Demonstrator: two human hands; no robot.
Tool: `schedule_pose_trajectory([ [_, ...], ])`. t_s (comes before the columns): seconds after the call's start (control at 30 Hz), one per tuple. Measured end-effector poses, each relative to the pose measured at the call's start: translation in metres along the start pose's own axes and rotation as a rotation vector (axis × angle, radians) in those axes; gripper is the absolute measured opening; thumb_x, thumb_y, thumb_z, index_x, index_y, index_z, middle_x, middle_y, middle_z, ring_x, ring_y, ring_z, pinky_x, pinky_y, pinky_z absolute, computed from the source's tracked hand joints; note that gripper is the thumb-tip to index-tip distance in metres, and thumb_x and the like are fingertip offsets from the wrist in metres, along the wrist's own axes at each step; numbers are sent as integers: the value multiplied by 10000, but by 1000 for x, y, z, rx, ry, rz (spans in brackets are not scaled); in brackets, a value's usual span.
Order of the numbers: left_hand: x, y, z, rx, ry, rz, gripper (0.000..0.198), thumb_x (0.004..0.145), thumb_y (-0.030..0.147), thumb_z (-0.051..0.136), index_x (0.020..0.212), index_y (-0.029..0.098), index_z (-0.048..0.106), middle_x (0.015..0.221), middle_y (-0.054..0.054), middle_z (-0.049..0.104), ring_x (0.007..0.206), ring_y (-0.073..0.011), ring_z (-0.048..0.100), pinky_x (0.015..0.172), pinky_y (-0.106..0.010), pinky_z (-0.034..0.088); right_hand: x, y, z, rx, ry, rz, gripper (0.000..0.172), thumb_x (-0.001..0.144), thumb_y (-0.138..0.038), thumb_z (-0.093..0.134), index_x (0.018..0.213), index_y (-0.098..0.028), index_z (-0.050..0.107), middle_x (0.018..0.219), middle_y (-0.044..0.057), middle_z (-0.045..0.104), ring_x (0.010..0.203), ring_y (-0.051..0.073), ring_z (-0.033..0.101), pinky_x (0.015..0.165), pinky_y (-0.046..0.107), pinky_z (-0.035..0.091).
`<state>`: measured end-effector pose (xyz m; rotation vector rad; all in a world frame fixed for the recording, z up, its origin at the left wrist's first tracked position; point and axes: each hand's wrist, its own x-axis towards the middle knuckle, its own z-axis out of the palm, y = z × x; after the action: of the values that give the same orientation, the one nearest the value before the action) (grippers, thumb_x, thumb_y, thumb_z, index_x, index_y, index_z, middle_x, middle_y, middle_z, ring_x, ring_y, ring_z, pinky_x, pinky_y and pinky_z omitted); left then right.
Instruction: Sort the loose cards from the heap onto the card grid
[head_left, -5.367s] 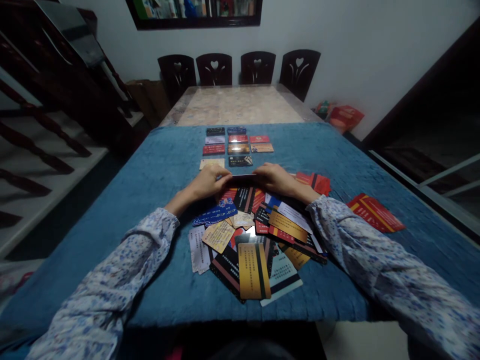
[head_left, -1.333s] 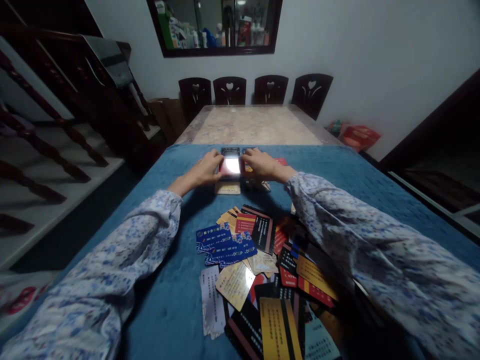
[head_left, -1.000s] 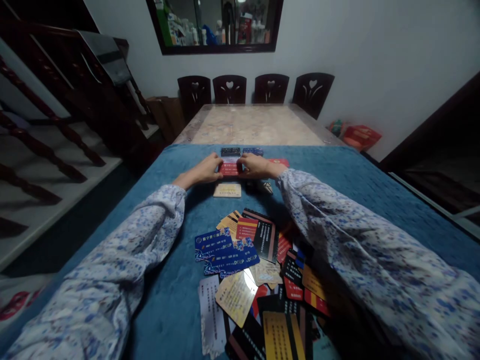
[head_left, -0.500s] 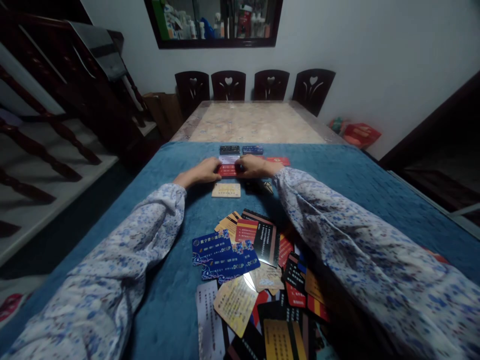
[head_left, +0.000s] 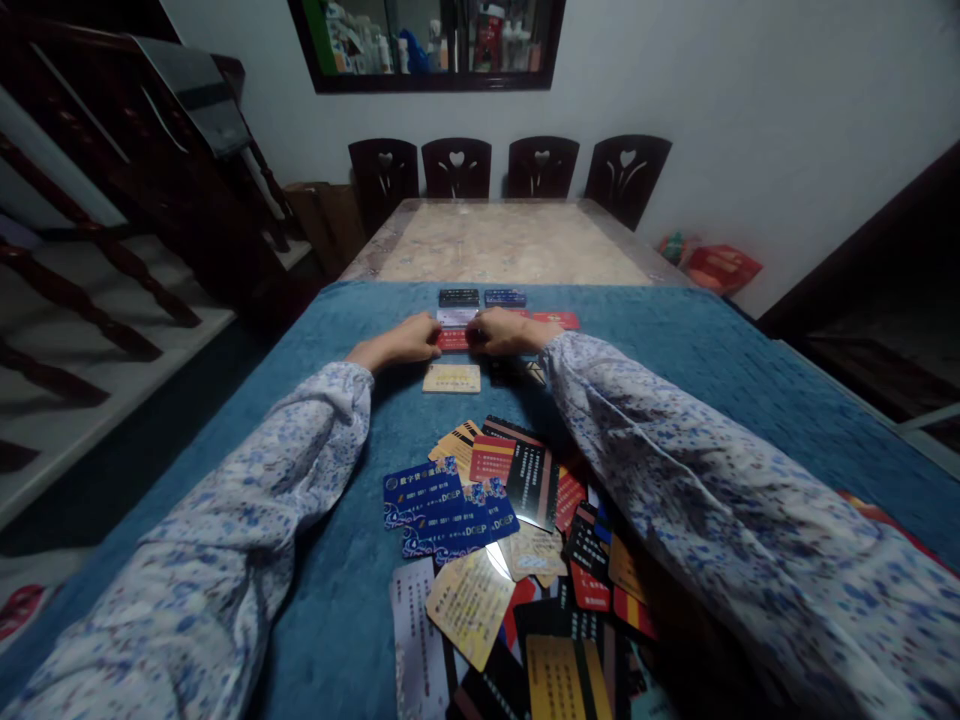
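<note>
Left hand (head_left: 401,346) and right hand (head_left: 507,333) pinch the red card (head_left: 454,340) by its ends; blue cards (head_left: 450,506) read "DCEP".

red card (head_left: 453,340): red, centre of the frame
beige card (head_left: 451,378): pale tan, faint print
blue cards (head_left: 448,505): royal blue, white lettering
cloth (head_left: 330,330): teal blue, mottled pile
sleeves (head_left: 247,520): white with small blue flowers
tabletop (head_left: 502,240): beige marbling, upper centre
chairs (head_left: 457,165): dark brown, heart cut-outs
</note>
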<state>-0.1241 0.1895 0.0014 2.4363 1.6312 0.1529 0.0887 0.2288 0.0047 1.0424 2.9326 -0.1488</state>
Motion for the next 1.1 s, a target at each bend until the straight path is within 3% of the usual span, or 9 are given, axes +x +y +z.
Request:
schedule_pose_trajectory([
  [0.17,4,-4,-1,-44,-53,-7,169,642,209,641,810,186,645,798,-45,678,775,-223,627,700,-300,478,-2,-6,-4,9,-4,-23,270,856,-168,677,1113,-120,746,1110,139,760,978,224,698,808,270,481],
  [0.47,3,4,1,7,-26,-44,198,608,140,600,797,185,633,824,-59,695,775,-238,629,698,-312,475,-3,-16,-10,29,-20,89,312,804,-128,715,1113,-130,764,1079,116,783,954,222,724,762,226,486],
  [0.77,-2,12,-1,31,8,-60,171,601,114,571,756,177,604,733,-25,626,722,-201,577,672,-282,430,-2,-17,-10,17,-14,90,355,810,-136,699,1159,-129,766,1090,100,786,973,209,722,769,206,482],
  [0.97,-5,10,1,81,45,-63,258,653,158,596,898,146,678,857,-73,682,837,-251,636,785,-312,494,-2,-15,-8,-39,10,43,321,832,-170,705,1145,-124,758,1092,122,778,984,230,716,804,239,476],
  [1.1,-10,9,4,109,87,-80,372,661,166,619,1020,130,705,1011,-108,700,984,-283,649,892,-329,524,-9,-11,-8,-121,95,31,424,912,-307,654,1279,-97,691,1218,194,710,1083,290,662,895,332,474],
])
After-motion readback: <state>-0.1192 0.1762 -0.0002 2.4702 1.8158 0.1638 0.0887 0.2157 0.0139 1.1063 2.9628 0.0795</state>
